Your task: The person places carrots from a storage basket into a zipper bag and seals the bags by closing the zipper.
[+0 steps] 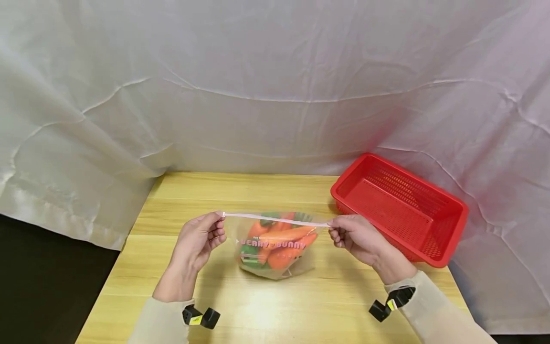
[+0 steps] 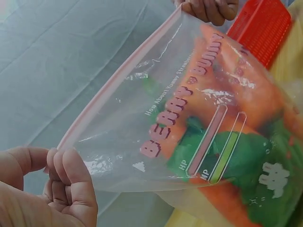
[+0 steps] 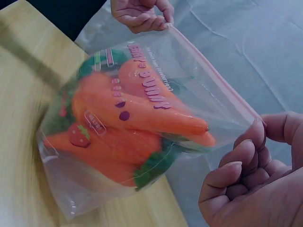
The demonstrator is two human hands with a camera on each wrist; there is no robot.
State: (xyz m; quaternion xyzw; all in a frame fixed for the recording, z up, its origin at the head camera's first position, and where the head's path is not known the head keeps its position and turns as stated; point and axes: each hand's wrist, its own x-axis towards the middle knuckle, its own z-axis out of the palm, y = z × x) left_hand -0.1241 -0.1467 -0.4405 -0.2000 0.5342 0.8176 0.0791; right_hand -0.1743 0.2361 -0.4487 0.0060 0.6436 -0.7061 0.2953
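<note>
Left hand [image 1: 198, 240] and right hand [image 1: 354, 235] each pinch an end of the bag [image 1: 275, 248] strip, stretched taut above the counter [image 1: 258, 306]. Keeping that pull even should help; carrots [image 1: 281, 241] hang inside, basket [image 1: 399, 205] beyond.

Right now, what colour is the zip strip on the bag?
Pale pink zip strip; the left wrist view shows it best.

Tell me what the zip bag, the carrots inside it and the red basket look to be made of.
Zip bag: thin clear plastic film, glossy; it crinkles, shines and shows its contents, with a pink zip strip along the top.
Carrots: probably soft toys or foam; matte orange with green tops, though the film blurs their surface.
Red basket: rigid moulded plastic, slightly shiny, with perforated walls and floor.
</note>
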